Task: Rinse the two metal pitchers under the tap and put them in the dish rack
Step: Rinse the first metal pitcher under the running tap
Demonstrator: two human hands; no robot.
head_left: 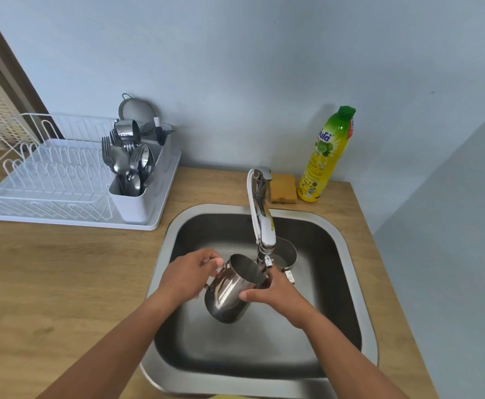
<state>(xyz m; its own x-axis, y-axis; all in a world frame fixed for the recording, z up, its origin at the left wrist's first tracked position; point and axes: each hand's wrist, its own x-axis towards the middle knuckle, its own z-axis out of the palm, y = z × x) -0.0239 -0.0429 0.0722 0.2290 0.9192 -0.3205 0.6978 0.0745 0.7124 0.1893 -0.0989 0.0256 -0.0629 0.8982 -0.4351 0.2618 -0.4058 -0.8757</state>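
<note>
Pitcher (229, 295) is mid-frame over the sink (348, 254), tilted, mouth toward the tap (261, 214) spout just above it. L hand (188, 279) curls round its handle side; R hand (276, 293) wraps the body near the rim, thumb in front. 2nd pitcher (286, 254) stands in the basin behind the spout. Dish rack (48, 180) is upper left on the counter (62, 269), w/ cutlery (129, 162) in its caddy (137, 203). Sponge (283, 188) & soap bottle (326, 156) are right of the tap base.

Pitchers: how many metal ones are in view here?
2. The first pitcher is held tilted over the sink by the left hand and right hand. The second pitcher stands in the sink behind the tap, partly hidden by it.
</note>
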